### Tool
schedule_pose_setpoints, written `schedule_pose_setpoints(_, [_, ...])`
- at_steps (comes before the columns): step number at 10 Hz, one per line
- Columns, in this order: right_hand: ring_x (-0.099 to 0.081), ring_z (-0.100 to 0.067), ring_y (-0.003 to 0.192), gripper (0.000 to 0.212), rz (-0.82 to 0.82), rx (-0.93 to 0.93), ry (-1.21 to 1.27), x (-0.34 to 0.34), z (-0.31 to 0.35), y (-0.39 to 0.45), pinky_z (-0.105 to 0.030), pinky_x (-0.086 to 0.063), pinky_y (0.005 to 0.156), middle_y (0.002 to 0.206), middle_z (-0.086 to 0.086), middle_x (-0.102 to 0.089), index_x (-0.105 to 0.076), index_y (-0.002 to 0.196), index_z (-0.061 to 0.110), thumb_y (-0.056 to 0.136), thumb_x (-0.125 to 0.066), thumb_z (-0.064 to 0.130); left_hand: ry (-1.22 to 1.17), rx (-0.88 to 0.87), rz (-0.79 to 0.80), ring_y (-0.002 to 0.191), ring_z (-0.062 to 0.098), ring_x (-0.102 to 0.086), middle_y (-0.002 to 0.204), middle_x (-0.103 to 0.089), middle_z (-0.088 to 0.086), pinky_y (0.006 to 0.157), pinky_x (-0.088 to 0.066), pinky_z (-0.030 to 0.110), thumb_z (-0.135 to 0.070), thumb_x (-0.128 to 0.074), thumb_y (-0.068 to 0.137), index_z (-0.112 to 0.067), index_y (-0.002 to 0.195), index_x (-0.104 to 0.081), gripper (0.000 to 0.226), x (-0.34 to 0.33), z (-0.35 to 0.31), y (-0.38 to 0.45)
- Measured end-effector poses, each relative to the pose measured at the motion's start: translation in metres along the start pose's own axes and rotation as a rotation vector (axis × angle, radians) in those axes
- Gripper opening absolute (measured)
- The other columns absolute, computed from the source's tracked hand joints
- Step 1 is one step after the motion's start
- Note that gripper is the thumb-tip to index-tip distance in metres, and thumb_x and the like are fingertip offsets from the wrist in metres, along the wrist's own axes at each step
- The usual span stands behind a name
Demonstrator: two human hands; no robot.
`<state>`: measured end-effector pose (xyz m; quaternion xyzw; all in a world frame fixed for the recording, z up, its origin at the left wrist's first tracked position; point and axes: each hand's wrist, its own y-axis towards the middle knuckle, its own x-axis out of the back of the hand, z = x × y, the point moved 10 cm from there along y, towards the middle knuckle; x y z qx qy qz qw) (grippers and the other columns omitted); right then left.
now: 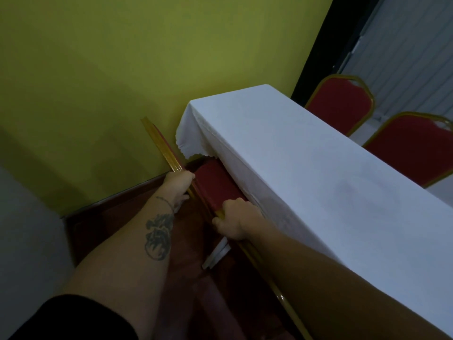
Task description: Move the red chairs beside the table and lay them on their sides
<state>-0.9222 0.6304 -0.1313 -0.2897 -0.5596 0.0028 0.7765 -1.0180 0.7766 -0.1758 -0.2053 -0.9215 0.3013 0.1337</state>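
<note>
A red chair [212, 185] with a gold metal frame lies tipped against the near side of a long table [306, 168] covered in a white cloth. Part of its red cushion sits under the cloth's hanging edge. My left hand [180, 182] grips a gold frame bar that slants up toward the wall. My right hand [235, 222] holds the gold frame at the cushion's near corner. Two more red chairs [340, 104] [411, 153] stand upright on the table's far side.
A yellow-green wall [110, 82] runs close behind the chair, with a dark red skirting and floor [110, 217] below it. A white table leg [217, 256] shows under the cloth. A dark door frame [316, 50] and pale blinds are at the top right.
</note>
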Motion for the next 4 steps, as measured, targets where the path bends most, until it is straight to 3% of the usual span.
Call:
schedule_pose_setpoints(1, [-0.064, -0.032, 0.102, 0.053, -0.062, -0.011, 0.071, 0.012, -0.013, -0.011, -0.045, -0.054, 0.089, 0.114, -0.008, -0.065, -0.062, 0.117, 0.016, 0.093, -0.047, 0.060, 0.269, -0.013, 0.006, 0.080, 0.026, -0.054, 0.093, -0.051, 0.009, 0.070, -0.050, 0.036, -0.021, -0.049, 0.097, -0.014, 0.129, -0.044, 0.033, -0.007, -0.010, -0.032])
schedule_pose_setpoints(2, [-0.066, -0.031, 0.101, 0.048, -0.148, -0.018, 0.120, 0.042, -0.034, -0.026, -0.039, -0.053, 0.087, 0.111, -0.009, -0.070, -0.068, 0.111, 0.015, 0.095, -0.047, 0.055, 0.498, -0.050, 0.018, 0.075, 0.024, -0.051, 0.092, -0.051, 0.013, 0.059, -0.044, 0.031, -0.018, -0.043, 0.104, -0.004, 0.104, -0.051, 0.017, -0.013, -0.034, -0.070])
schedule_pose_setpoints(3, [-0.063, -0.032, 0.108, 0.044, -0.240, -0.048, 0.117, 0.084, -0.068, -0.047, -0.037, -0.050, 0.086, 0.123, -0.011, -0.067, -0.067, 0.120, 0.014, 0.097, -0.050, 0.047, 0.736, -0.269, -0.047, 0.069, 0.030, -0.055, 0.073, -0.048, 0.009, 0.050, -0.040, 0.026, -0.009, -0.042, 0.103, -0.007, 0.070, -0.046, 0.033, -0.028, -0.080, -0.108])
schedule_pose_setpoints(4, [-0.060, -0.033, 0.114, 0.046, -0.338, -0.102, 0.077, 0.132, -0.110, -0.073, -0.038, -0.047, 0.085, 0.132, -0.013, -0.062, -0.062, 0.129, 0.012, 0.098, -0.048, 0.042, 1.017, -0.429, -0.142, 0.113, 0.035, -0.064, 0.113, -0.068, 0.018, 0.084, -0.051, 0.035, -0.014, -0.043, 0.103, 0.004, 0.108, -0.067, 0.031, -0.052, -0.123, -0.136])
